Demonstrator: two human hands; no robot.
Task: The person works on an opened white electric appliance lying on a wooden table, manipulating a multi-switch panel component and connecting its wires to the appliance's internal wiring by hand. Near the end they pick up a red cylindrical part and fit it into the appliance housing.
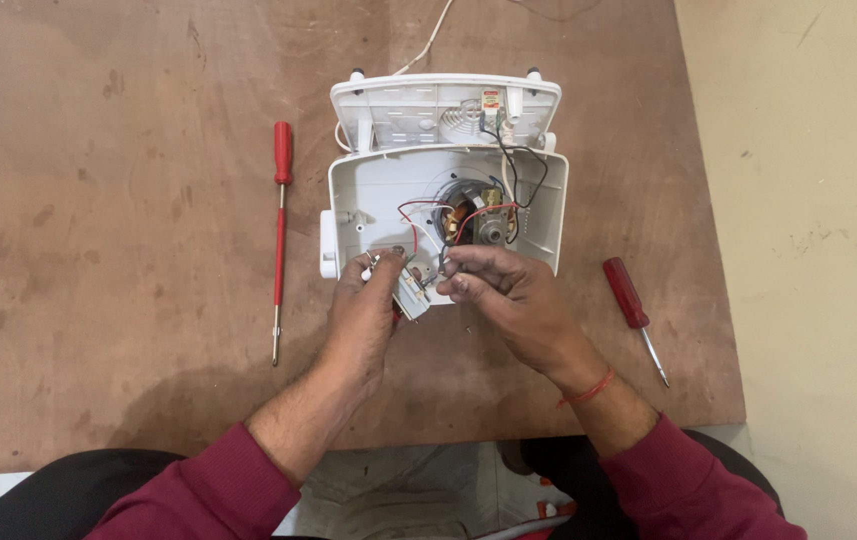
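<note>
Both hands, left hand and right hand, pinch a small switch part at the white housing's near edge, where a tug could snap the thin red wires.

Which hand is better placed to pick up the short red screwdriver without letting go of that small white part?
Right, probably. The short red screwdriver lies on the board just beside the right hand. The left hand grips the small white part and sits on the far side; only the long red screwdriver lies left.
</note>
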